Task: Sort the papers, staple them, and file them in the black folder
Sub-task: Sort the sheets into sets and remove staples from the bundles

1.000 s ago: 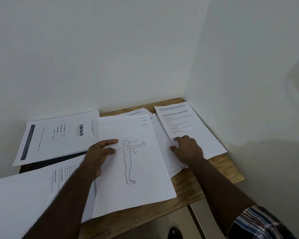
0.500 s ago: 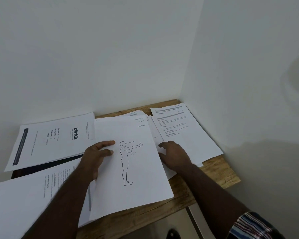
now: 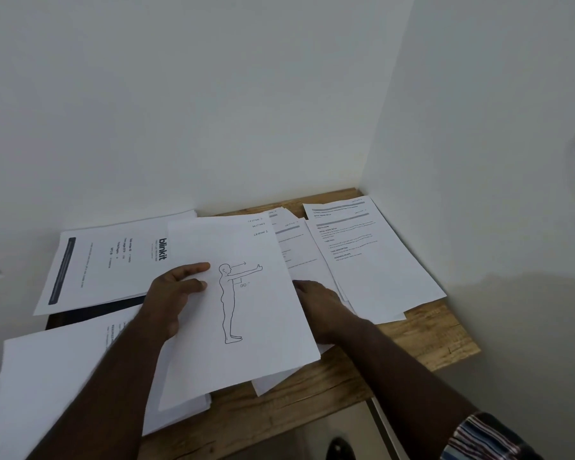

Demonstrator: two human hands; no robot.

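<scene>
Left hand (image 3: 171,295) grasps the left edge of the figure sheet (image 3: 243,313) at the table's (image 3: 422,340) middle. Right hand (image 3: 319,305) presses flat on papers (image 3: 372,260) at right. Black folder (image 3: 90,313) lies far left, mostly covered.

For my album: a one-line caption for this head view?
Left hand holds the figure-drawing sheet above scattered papers on a wooden desk.

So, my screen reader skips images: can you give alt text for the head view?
A person's left hand holds a sheet with a standing figure drawing while the right hand reaches under its edge, among printed papers spread on a wooden desk.
</scene>
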